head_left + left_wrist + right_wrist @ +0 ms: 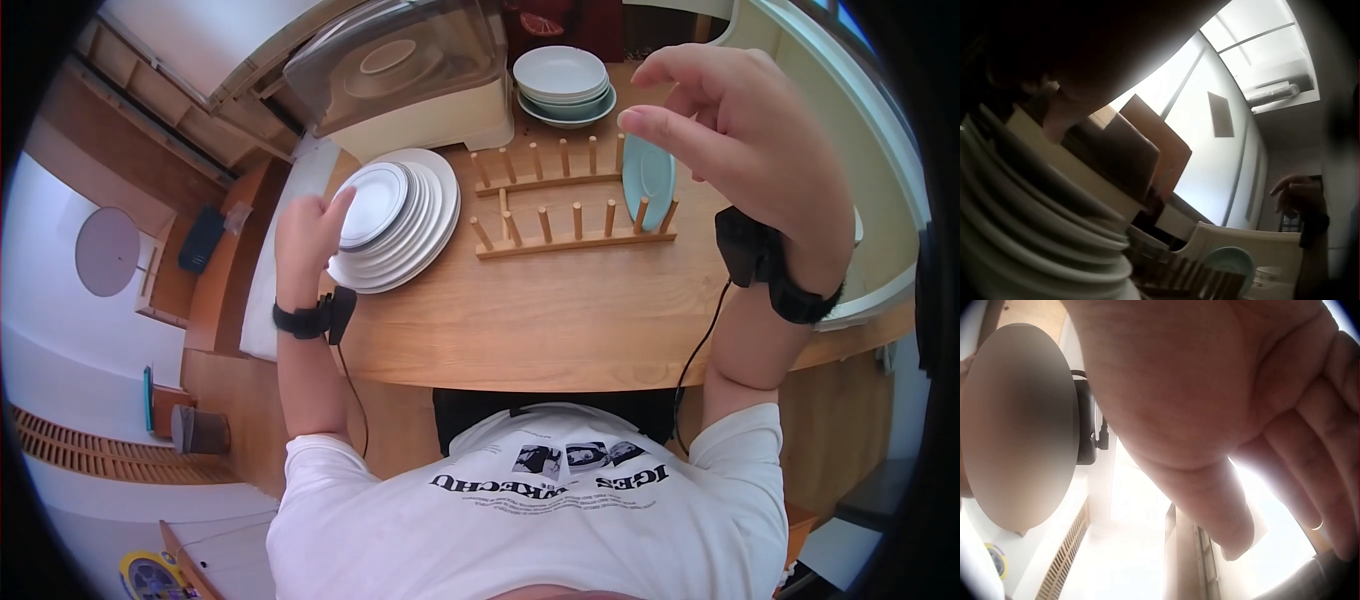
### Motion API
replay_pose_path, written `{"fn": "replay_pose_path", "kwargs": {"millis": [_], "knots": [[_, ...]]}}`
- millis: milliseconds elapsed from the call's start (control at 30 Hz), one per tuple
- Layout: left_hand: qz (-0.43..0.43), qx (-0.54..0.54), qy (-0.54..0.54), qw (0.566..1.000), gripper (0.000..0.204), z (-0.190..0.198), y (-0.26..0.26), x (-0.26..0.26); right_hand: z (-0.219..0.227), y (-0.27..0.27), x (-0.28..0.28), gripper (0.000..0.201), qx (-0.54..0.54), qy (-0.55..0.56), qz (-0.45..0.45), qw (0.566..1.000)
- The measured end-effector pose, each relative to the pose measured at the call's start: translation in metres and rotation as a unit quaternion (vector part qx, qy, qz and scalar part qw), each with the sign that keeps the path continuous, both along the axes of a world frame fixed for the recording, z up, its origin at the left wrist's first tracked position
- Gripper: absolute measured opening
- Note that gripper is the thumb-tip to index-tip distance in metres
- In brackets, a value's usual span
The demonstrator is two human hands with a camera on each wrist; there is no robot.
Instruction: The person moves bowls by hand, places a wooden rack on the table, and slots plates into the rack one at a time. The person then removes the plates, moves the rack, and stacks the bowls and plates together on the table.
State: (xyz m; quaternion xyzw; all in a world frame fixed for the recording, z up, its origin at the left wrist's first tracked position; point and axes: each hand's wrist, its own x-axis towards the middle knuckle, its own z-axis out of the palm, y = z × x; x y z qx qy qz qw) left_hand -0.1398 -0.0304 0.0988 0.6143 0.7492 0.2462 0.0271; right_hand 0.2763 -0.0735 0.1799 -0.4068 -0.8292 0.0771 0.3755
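My left hand (pixel 308 240) is beside the left edge of a stack of white plates (pixel 435 215), its thumb extended over the small top plate (pixel 375 205). In the left wrist view a fingertip (pixel 1057 125) hangs above the plate rims (pixel 1041 231); the other fingers are mostly dark or hidden. Raised at the right, my right hand (pixel 755 130) holds nothing, its fingers loosely bent and thumb apart. Below and left of it, a pale blue-green oval plate (pixel 650 175) stands in the right end of a wooden peg rack (pixel 575 240).
Behind the rack stands a stack of bowls (pixel 562 75). A lidded storage box (pixel 420 125) is at the back left, behind the plates. A cream curved panel (pixel 880 200) borders the right side of the wooden table (pixel 530 330). Cables hang from both wrist cameras.
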Motion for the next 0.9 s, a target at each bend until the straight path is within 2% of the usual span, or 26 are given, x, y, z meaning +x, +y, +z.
{"fn": "replay_pose_path", "kwargs": {"millis": [67,133,267,367,467,567,667,700,800,900], "knots": [[-0.05,0.024,-0.047,0.997,0.06,0.017,-0.002,0.029,-0.003,0.003,-0.002,0.033,-0.004,0.003,-0.003,1.0],[-0.121,0.063,-0.034,0.99,0.058,0.029,0.001,0.051,-0.003,0.009,-0.006,0.037,0.01,-0.019,-0.033,0.999],[-0.256,0.134,-0.063,0.955,0.054,0.055,0.006,0.102,-0.004,0.021,-0.005,0.043,-0.082,-0.046,-0.112,0.989],[-0.343,0.132,-0.106,0.924,0.053,0.064,0.01,0.125,-0.005,0.05,0.006,0.04,-0.151,-0.156,-0.226,0.95],[-0.387,0.106,-0.135,0.906,0.045,0.057,0.021,0.128,-0.018,0.081,0.02,0.043,-0.19,-0.196,-0.293,0.916],[-0.401,0.113,-0.125,0.901,0.044,0.052,0.034,0.122,-0.03,0.096,0.023,0.044,-0.207,-0.227,-0.312,0.899],[-0.399,0.114,-0.125,0.901,0.046,0.052,0.045,0.114,-0.037,0.102,0.015,0.046,-0.234,-0.231,-0.282,0.901],[-0.398,0.113,-0.127,0.902,0.046,0.049,0.049,0.11,-0.042,0.103,0.011,0.042,-0.213,-0.248,-0.258,0.909],[-0.415,0.118,-0.136,0.892,0.048,0.043,0.059,0.104,-0.048,0.111,-0.005,0.036,-0.217,-0.302,-0.248,0.894],[-0.426,0.141,-0.116,0.886,0.048,0.034,0.069,0.104,-0.065,0.124,-0.005,0.031,-0.165,-0.333,-0.267,0.889]]}}
